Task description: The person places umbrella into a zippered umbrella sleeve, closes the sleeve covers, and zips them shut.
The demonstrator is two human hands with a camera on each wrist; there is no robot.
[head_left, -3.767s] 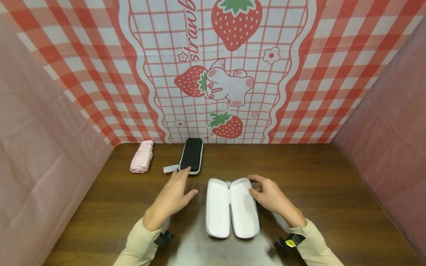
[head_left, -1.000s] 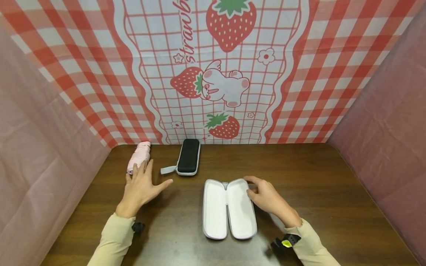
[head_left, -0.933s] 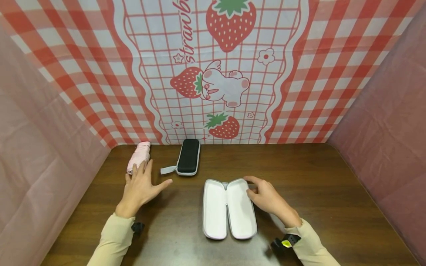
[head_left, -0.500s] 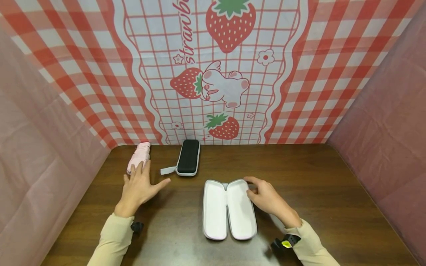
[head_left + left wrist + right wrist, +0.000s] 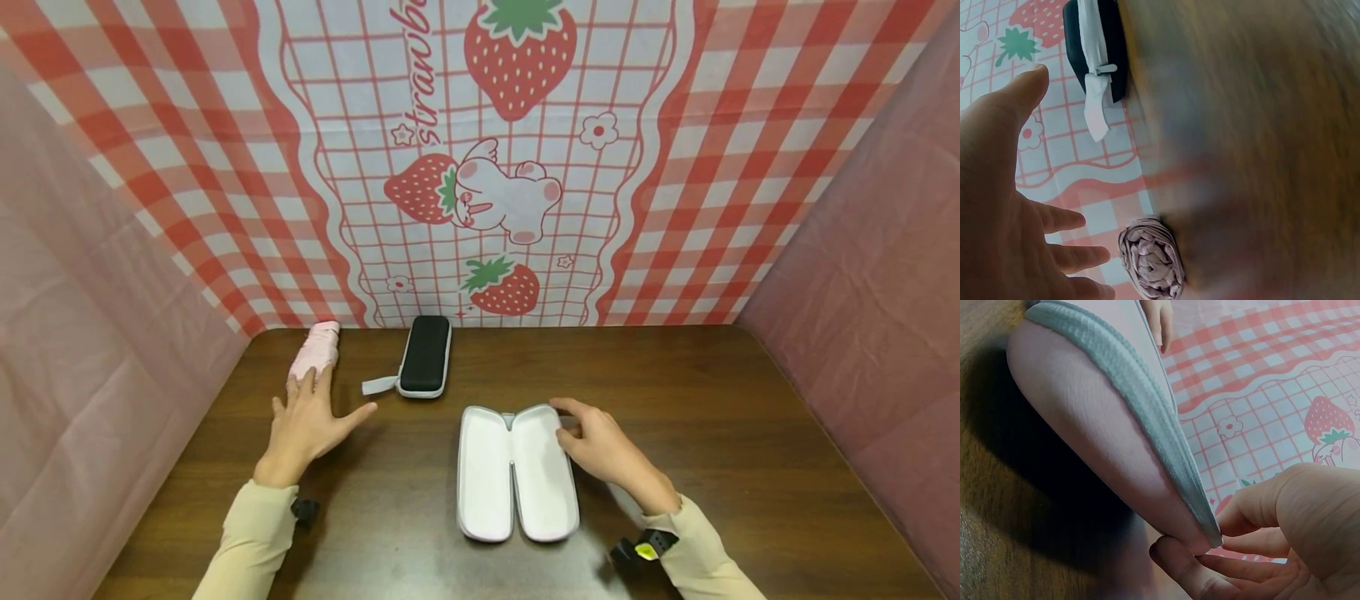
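Note:
A zip case point(image 5: 486, 475) with a white lining and a pink outer shell, as the right wrist view shows, lies spread open on the table. My right hand point(image 5: 607, 446) pinches the far corner of its right half, thumb at the grey zip edge and a finger under the shell point(image 5: 1085, 419). Farther left, my left hand point(image 5: 303, 429) has its fingers spread and thumb stretched out, holding nothing. Just beyond its fingertips lies a rolled pink bundle of pleated fabric point(image 5: 317, 348), like a folded compact umbrella. The left wrist view shows the bundle's gathered end point(image 5: 1152, 259) apart from the fingers.
A closed black zip case point(image 5: 426, 354) with white trim and a pale pull strap point(image 5: 378, 386) lies at the back, between the bundle and the open case. A strawberry-print cloth point(image 5: 510, 183) hangs behind the brown table point(image 5: 675, 375). Pink cloth walls point(image 5: 862, 275) close both sides.
My left hand moved left from beside the black case to the pink bundle, then drew back slightly toward me. My right hand keeps its pinch on the open case.

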